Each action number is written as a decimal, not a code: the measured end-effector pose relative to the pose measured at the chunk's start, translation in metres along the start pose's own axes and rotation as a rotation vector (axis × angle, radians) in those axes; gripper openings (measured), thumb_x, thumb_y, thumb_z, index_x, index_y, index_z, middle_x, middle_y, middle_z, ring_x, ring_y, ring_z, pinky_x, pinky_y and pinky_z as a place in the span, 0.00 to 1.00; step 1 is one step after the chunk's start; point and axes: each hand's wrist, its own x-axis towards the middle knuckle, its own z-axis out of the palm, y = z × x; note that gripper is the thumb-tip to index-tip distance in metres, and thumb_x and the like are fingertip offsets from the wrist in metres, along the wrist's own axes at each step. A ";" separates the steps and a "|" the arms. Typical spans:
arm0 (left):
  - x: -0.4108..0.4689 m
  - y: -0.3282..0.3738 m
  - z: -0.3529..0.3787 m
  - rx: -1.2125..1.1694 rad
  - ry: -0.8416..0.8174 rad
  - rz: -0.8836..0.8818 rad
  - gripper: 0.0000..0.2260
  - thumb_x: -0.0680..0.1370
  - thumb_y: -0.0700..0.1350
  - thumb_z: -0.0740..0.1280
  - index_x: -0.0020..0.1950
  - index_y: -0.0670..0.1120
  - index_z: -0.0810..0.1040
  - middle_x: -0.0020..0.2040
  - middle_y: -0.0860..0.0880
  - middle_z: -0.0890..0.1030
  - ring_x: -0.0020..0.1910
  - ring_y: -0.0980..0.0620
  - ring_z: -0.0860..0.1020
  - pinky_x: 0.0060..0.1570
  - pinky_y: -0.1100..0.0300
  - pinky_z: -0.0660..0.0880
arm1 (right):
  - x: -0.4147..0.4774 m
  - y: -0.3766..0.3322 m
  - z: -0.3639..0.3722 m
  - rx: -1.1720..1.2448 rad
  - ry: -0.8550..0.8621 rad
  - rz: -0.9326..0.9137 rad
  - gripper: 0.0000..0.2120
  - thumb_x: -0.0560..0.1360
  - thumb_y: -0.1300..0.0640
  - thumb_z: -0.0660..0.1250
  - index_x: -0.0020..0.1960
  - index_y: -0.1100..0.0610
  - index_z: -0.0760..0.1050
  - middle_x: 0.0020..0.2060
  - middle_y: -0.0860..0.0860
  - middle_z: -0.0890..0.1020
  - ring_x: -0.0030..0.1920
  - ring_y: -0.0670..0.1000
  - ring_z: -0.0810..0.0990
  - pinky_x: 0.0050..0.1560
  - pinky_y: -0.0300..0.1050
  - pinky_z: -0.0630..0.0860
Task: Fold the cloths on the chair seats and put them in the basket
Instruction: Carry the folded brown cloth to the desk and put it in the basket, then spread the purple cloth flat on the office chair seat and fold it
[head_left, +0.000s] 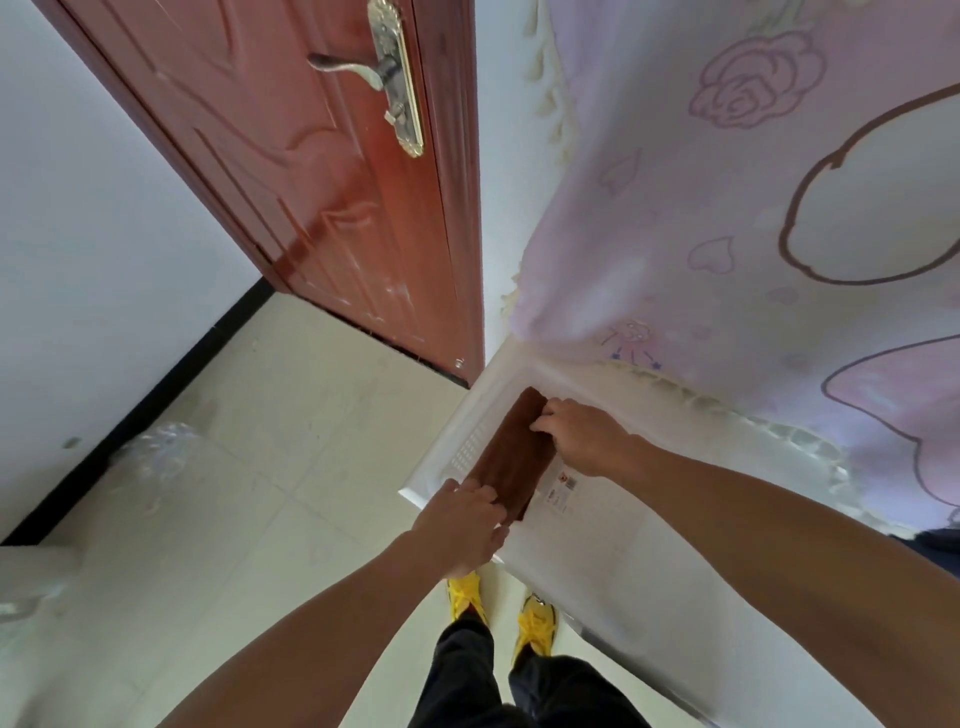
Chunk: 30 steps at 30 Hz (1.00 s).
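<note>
A brown cloth (511, 457), folded into a narrow strip, lies on the corner of a white flat surface (613, 530). My left hand (465, 522) grips the strip's near end with closed fingers. My right hand (582, 436) pinches the far end at its right edge. The strip stretches between both hands. No chair seat or basket shows in the head view.
A pink and white blanket with rose and heart prints (753, 218) drapes over the far part of the white surface. A red-brown door (322, 197) with a metal handle (379, 73) stands to the left. Beige tiled floor (249, 467) and my yellow shoes (535, 621) lie below.
</note>
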 end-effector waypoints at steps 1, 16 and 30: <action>-0.007 -0.003 -0.001 -0.020 0.092 -0.013 0.15 0.82 0.51 0.54 0.64 0.50 0.75 0.61 0.49 0.75 0.61 0.48 0.71 0.60 0.53 0.66 | -0.001 -0.002 -0.008 0.002 0.038 -0.005 0.19 0.79 0.63 0.58 0.68 0.52 0.73 0.62 0.53 0.74 0.59 0.56 0.74 0.57 0.49 0.73; -0.271 -0.097 0.069 -0.197 0.381 -0.897 0.15 0.80 0.50 0.56 0.64 0.50 0.74 0.59 0.49 0.78 0.57 0.47 0.78 0.54 0.52 0.74 | 0.024 -0.281 -0.051 -0.303 0.220 -0.674 0.15 0.77 0.59 0.57 0.60 0.55 0.75 0.52 0.53 0.78 0.49 0.56 0.79 0.45 0.49 0.76; -0.633 -0.056 0.280 -0.468 0.420 -1.513 0.11 0.79 0.49 0.60 0.57 0.49 0.77 0.56 0.50 0.78 0.55 0.46 0.77 0.48 0.55 0.71 | -0.067 -0.700 0.083 -0.471 0.082 -1.229 0.14 0.77 0.60 0.55 0.58 0.55 0.76 0.53 0.54 0.76 0.49 0.59 0.78 0.42 0.47 0.69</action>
